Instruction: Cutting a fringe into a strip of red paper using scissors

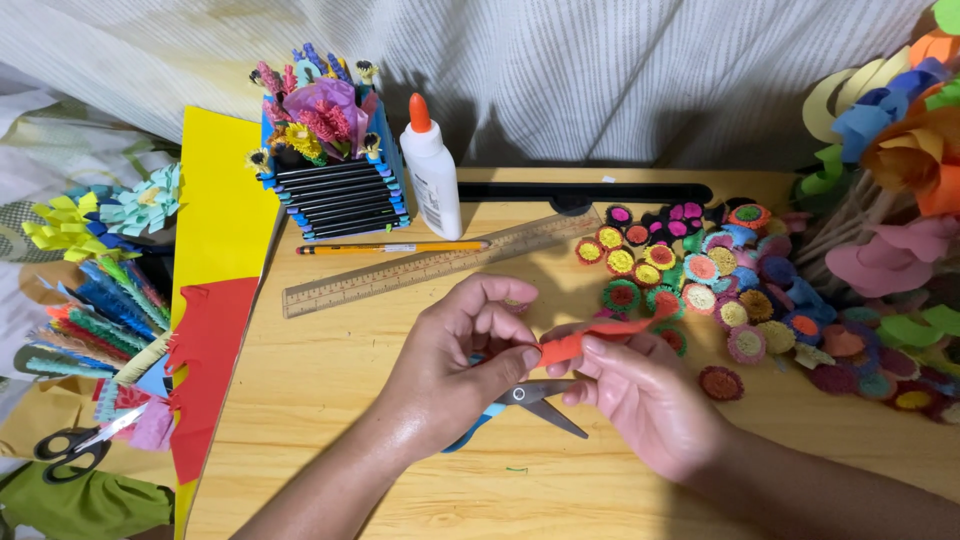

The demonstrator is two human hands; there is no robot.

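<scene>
Red paper strip (590, 340) pinched between both hands: left hand (465, 355) grips one end, right hand (640, 395) fingers press the other, just above blue-handled scissors (520, 400). Strip is not rolled yet; many finished coiled paper flowers (700, 270) lie beyond the scissors.

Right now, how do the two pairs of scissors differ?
The blue-handled scissors lie on the wooden table, partly hidden under the left hand and right hand; the black-handled scissors lie off the table's left edge among paper scraps, untouched. The blue-handled pair's blades point right and are open; the black-handled pair's point up-right, nearly closed. Both lie flat.
</scene>
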